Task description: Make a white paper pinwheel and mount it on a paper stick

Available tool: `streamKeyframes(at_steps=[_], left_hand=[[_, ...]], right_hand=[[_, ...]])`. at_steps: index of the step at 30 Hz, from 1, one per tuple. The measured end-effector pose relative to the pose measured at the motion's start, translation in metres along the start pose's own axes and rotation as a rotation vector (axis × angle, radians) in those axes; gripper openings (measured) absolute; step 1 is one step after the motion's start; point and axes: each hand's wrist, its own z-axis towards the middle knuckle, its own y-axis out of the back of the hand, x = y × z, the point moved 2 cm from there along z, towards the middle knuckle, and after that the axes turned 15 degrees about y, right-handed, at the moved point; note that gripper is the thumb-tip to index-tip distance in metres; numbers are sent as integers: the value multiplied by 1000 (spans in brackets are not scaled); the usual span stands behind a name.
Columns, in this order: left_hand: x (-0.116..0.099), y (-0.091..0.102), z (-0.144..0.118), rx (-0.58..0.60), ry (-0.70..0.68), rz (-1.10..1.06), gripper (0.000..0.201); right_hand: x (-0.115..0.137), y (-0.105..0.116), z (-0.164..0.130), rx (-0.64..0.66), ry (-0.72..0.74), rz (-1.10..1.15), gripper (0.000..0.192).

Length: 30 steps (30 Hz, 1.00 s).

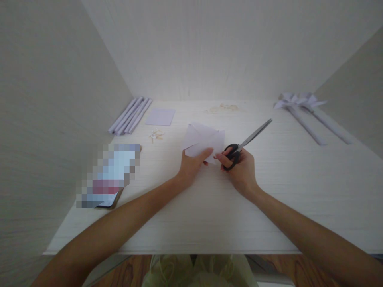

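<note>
My left hand [191, 165] pinches a square of pale lilac paper [205, 137] by its near edge, thumb on top. Cuts or creases run inward from the corners of that paper. Black-handled scissors [239, 151] are in my right hand [243, 171], with fingers through the loops. Their blades look closed and point away to the upper right, off the paper. My right fingertips are close to the paper's right edge; whether they touch it I cannot tell.
Rolled paper tubes [130, 115] lie at the back left beside a flat paper square [160, 116]. Small sticks or pins [157, 134] sit nearer. A phone [113, 175] lies left. Two paper pinwheels [308, 115] on tubes rest back right. Tiny pale bits [226, 107] lie along the back.
</note>
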Motion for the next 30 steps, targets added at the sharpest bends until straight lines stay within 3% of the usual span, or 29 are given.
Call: streamKeyframes(at_steps=[10,20,24,30], left_hand=[[2,0,-4,43,-6,164,18],[4,3,3,10,-12,102,18],[-1,9,11,29,-72,-32,17],[-6,16,19,79,-75,-201,18]], right_hand=[[0,2,-1,-25,11,7,29],[-1,2,1,47,-39,-13,31],[5,7,4,171,-69,-65,30],[15,10,-1,561,-127,-127,43]])
